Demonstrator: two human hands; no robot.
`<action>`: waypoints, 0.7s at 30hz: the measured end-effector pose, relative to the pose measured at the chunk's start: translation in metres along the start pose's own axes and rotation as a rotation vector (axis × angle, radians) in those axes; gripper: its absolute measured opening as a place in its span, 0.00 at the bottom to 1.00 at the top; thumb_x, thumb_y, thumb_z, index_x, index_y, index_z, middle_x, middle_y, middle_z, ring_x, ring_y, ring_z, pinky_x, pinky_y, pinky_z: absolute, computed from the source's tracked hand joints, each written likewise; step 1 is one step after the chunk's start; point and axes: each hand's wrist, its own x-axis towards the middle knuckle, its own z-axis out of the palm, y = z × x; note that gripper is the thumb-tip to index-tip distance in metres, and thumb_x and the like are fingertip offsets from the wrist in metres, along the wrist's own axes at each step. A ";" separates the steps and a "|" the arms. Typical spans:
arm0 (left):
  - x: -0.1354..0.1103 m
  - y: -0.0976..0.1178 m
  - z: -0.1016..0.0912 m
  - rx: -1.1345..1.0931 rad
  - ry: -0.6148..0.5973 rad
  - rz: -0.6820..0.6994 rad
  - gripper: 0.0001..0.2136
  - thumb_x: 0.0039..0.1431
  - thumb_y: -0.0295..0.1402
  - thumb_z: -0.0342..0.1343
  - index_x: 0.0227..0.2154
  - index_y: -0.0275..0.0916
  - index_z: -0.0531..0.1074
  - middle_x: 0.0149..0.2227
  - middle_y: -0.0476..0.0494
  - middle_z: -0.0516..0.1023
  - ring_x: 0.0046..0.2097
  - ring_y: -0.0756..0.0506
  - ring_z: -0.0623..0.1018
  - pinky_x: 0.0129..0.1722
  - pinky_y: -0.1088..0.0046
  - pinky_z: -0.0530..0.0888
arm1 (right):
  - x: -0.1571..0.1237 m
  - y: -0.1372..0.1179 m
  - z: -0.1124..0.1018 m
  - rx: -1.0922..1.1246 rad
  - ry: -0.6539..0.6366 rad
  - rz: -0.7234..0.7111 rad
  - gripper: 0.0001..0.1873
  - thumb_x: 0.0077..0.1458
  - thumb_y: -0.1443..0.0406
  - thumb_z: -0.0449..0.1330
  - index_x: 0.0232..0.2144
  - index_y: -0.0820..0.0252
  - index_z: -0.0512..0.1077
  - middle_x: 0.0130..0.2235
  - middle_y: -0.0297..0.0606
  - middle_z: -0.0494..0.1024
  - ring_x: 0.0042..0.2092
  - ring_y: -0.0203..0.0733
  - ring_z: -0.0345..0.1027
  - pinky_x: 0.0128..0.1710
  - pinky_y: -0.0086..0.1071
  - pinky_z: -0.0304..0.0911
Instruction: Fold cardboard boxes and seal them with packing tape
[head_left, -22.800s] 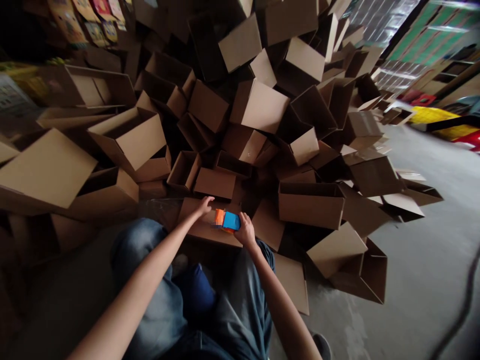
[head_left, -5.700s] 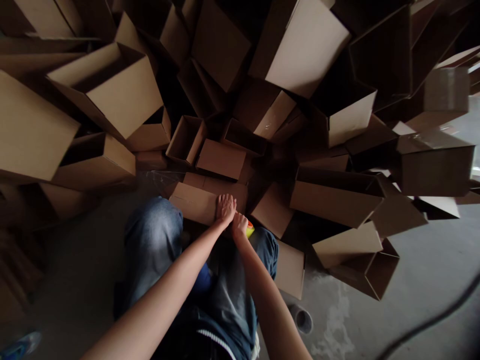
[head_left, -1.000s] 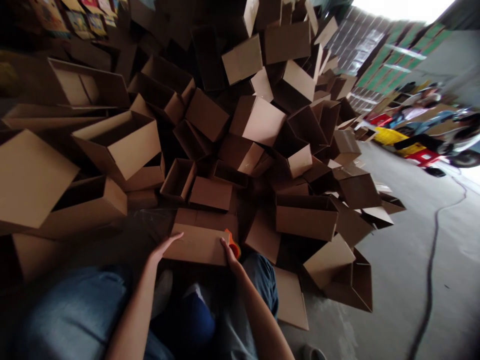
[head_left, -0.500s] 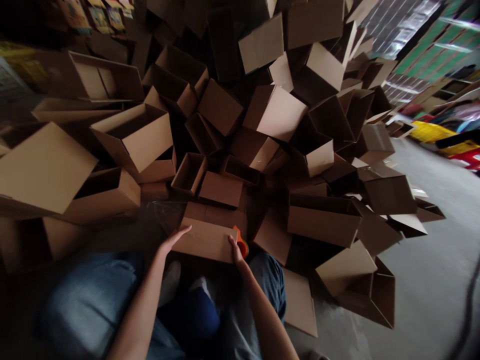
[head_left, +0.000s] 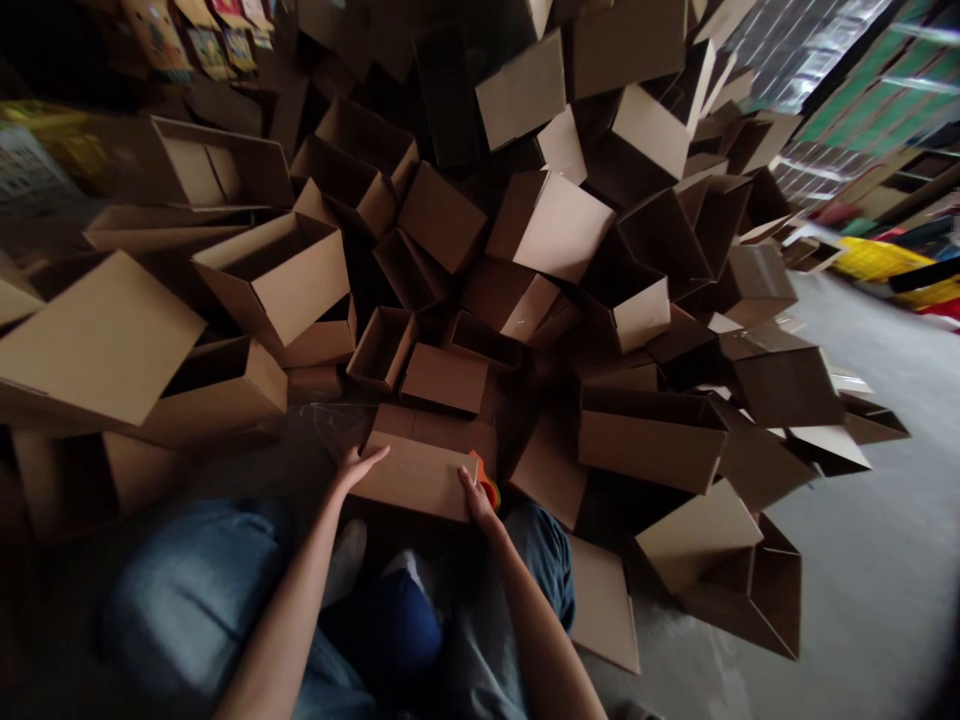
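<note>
A brown cardboard box (head_left: 416, 477) lies in front of my knees. My left hand (head_left: 358, 466) grips its left end, thumb on top and fingers spread along the side. At the right end my right hand (head_left: 475, 493) clasps the box. An orange tape dispenser (head_left: 484, 480) sits right beside that hand; whether the fingers touch it is unclear. Clear tape or film (head_left: 330, 420) glints just beyond the left hand.
A tall heap of open cardboard boxes (head_left: 525, 220) fills the space ahead and to both sides. Flat cardboard (head_left: 600, 600) lies by my right leg. Bare concrete floor (head_left: 862, 560) stretches to the right, with yellow crates (head_left: 885, 260) far back.
Both hands hold the same box as half a second ago, lifted slightly up and away. The view has shifted a little to the left.
</note>
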 end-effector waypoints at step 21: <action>-0.015 -0.005 0.015 0.082 0.108 0.017 0.21 0.47 0.41 0.70 0.40 0.34 0.74 0.47 0.28 0.80 0.52 0.33 0.79 0.48 0.65 0.75 | -0.010 0.004 0.001 -0.010 -0.060 -0.060 0.45 0.42 0.46 0.67 0.60 0.57 0.66 0.50 0.42 0.78 0.55 0.54 0.71 0.57 0.44 0.64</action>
